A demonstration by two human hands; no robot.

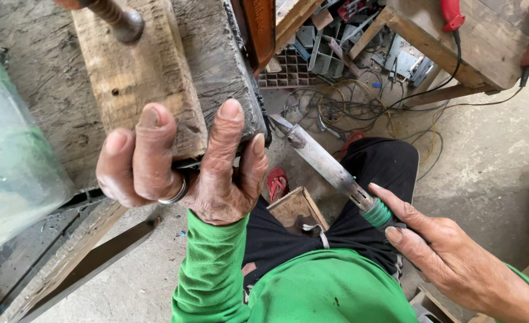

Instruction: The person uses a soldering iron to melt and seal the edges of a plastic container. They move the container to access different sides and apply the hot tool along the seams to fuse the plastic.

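Green sleeves and shirt front fill the bottom of the view; both hands reach out from them.

Left hand [183,164]: closed over the near edge of a worn wooden block [139,72], fingers curled over its top face, thumb side toward the right. A metal ring [173,195] sits on one finger. A dark flat part shows just under the fingers at the block's edge; cannot tell what it is. The block rests on a grey, rough table [31,78]. A threaded metal rod [118,18] crosses the block's far end.

Right hand [450,257]: gripping the handle end of a soldering iron [327,164], fingers wrapped round it, index finger lying along a green ribbed collar [377,212]. The iron's metal barrel runs up and left from the hand; its tip is just beside the right edge of the table, close to the left hand's little finger. Contact between tip and table cannot be told.

Clear plastic, greenish [13,161], covers the left edge of the table.

Below, concrete floor [491,161]. A tangle of wires [360,104] and metal scrap lies well beyond the iron. A red sandal [277,182] shows between hand and iron, on the floor. A wooden bench [456,42] with a red-handled tool [451,15] stands at upper right.
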